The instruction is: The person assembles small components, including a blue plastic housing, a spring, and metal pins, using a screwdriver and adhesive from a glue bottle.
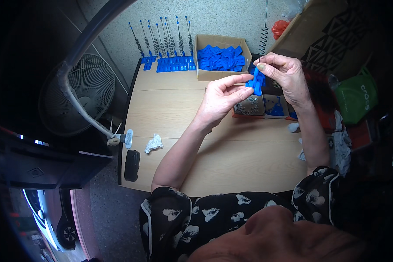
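Observation:
Between thumb and fingers, my left hand grips a small blue plastic base above the table. My right hand pinches the lower end of a coiled metal spring wire, right at the top of that base. The wire stands upright, rising past my right fingertips. My fingers partly cover where wire and base meet, so I cannot tell how they join. Just beyond my left hand, a cardboard box holds many loose blue plastic pieces. Below my hands sit small compartments with metal bits and blue bits.
Along the table's far left edge stand several blue bases with upright spring wires. A crumpled tissue and a black case lie at left, near a fan and a curved grey arm. A green bag is at right.

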Action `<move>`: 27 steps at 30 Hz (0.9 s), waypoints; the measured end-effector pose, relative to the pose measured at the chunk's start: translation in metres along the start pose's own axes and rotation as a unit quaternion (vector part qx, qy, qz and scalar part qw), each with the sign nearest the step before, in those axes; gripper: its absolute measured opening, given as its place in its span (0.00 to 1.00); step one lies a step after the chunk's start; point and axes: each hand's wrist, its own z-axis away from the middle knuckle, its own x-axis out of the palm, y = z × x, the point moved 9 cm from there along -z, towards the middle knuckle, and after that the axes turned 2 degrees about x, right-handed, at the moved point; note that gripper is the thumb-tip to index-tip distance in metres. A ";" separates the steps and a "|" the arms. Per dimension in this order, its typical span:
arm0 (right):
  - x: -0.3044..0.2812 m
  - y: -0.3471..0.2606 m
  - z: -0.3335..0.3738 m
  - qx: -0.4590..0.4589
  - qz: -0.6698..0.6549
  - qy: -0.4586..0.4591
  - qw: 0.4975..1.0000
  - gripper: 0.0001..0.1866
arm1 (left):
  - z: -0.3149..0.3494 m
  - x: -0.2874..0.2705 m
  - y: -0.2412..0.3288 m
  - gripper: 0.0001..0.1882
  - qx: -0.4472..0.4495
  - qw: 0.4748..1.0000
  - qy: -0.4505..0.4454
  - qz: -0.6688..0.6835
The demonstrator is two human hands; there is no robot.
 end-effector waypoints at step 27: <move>0.027 0.114 0.115 0.055 0.113 0.063 0.990 0.05 | 0.050 -0.009 -0.097 0.28 0.010 0.947 0.026 -0.321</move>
